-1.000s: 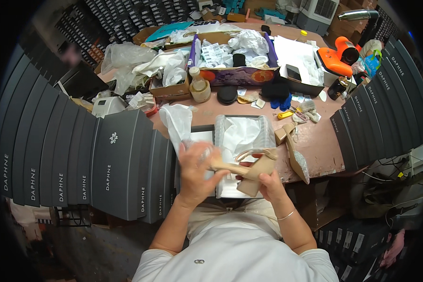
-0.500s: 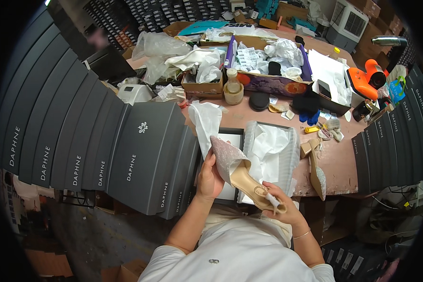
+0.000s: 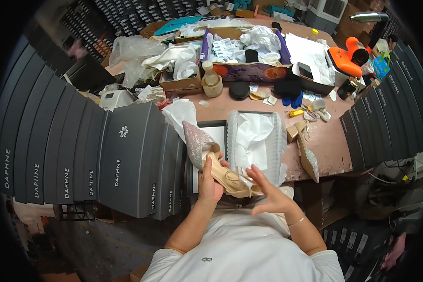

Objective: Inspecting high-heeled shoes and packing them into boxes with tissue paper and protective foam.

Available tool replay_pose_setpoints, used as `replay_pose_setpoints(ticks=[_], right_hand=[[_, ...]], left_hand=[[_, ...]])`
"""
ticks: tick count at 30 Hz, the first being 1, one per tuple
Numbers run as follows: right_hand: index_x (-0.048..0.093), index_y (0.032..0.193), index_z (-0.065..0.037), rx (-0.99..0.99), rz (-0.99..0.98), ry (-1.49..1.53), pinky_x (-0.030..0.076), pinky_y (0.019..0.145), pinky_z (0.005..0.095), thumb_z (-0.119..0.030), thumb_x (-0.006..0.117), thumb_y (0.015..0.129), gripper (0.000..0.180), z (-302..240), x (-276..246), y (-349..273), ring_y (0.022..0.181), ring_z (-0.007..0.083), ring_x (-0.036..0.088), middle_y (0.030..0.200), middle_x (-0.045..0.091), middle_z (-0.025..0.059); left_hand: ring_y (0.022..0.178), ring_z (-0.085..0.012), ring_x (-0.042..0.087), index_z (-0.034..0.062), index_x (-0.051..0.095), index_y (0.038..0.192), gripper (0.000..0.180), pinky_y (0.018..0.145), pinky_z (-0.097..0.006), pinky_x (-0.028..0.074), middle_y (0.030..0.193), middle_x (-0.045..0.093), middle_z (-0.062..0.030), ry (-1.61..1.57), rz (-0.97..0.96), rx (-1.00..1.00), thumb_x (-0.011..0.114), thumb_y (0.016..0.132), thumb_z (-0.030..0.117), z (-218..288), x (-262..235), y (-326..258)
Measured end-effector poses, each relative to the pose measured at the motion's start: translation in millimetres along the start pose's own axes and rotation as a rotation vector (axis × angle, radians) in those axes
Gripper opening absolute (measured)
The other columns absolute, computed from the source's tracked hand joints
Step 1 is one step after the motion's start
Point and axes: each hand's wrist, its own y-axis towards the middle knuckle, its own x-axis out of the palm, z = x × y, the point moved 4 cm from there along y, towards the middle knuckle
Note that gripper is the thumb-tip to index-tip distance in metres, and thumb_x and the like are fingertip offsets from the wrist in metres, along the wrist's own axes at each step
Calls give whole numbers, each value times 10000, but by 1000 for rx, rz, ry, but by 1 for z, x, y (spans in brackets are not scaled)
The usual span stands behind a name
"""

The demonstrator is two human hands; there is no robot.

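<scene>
My left hand (image 3: 209,181) grips a glittery pink pointed shoe (image 3: 207,152) with a beige insole, held over the near edge of the table. My right hand (image 3: 267,193) is open beside the shoe's heel end, its fingers spread and touching a bit of clear wrapping there. Just behind the hands lies an open shoe box (image 3: 256,141) lined with white tissue paper and bubble wrap. The matching second shoe (image 3: 306,150) lies on the pink table (image 3: 331,136) to the right of the box.
Stacks of dark grey shoe boxes (image 3: 80,155) stand to the left and more at the right (image 3: 385,127). The back of the table holds cardboard boxes, plastic bags, a tape roll (image 3: 212,87), an orange tool (image 3: 345,56) and small scraps.
The shoe has moved left and down toward me in my left hand. My right hand has let go of the heel end and opened beside it. The view shifted left.
</scene>
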Motion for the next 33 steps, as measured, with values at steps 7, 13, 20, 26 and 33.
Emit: replay_pose_setpoints(ticks=[7,13,20,26,33], right_hand=[[289,1421,35,102,256,-728,491,821,390,-328,829,682,986,-17,-25,11,985,338,604,1114,582,216],[230,1426,80,176,365,-505,498,820,390,-371,793,726,1005,-13,-38,7,966,364,609,1098,579,239],[209,1439,63,12,517,-604,506,847,407,-246,835,659,1047,-15,-66,21,1025,380,610,1198,543,252],[362,1353,44,-6,402,5,482,847,301,-182,770,679,820,10,-98,-8,940,187,600,1081,604,119],[435,1298,26,-81,372,162,434,934,312,-255,779,689,754,7,-90,-37,1044,186,561,1142,594,118]], left_hand=[[1094,-123,533,26,367,1378,523,947,-272,440,1222,524,-64,503,-351,256,568,897,-26,-14,107,-5],[1059,-122,527,27,385,1350,444,909,-280,446,1214,523,-87,642,-442,121,449,913,-22,-41,123,16],[1196,-186,501,64,316,1415,516,985,-297,434,1316,477,-116,804,-623,162,539,959,152,-42,167,44],[1135,-365,569,-24,503,1282,635,962,-444,442,1189,606,-233,2101,-140,425,496,920,498,146,156,200],[1077,-388,582,58,621,1150,454,905,-426,463,1176,613,-205,2223,-7,329,624,824,373,176,22,266]])
